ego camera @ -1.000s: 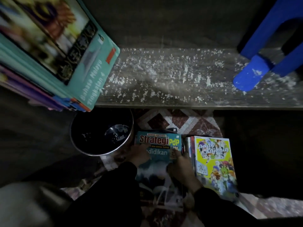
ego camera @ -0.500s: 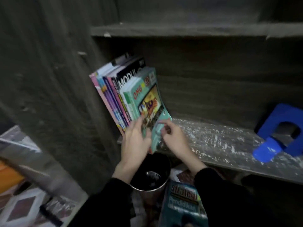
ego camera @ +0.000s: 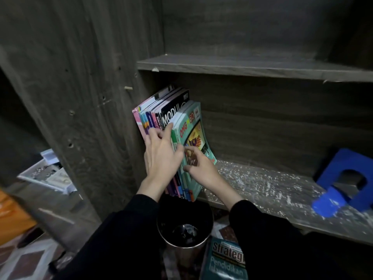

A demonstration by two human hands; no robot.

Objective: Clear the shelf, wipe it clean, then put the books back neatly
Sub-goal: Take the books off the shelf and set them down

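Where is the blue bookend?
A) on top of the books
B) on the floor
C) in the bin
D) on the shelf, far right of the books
D: the bookend stands on the dusty shelf, well to the right of the books, with bare shelf between them.

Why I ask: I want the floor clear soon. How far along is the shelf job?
Done: a row of books stands on the shelf board, far left. In hand: the left hand presses their spines while the right hand pinches the teal book. Left: the Strategi book lies on the floor, the blue bookend sits apart at the right, and white specks cover that board, so wiping looks doubtful.
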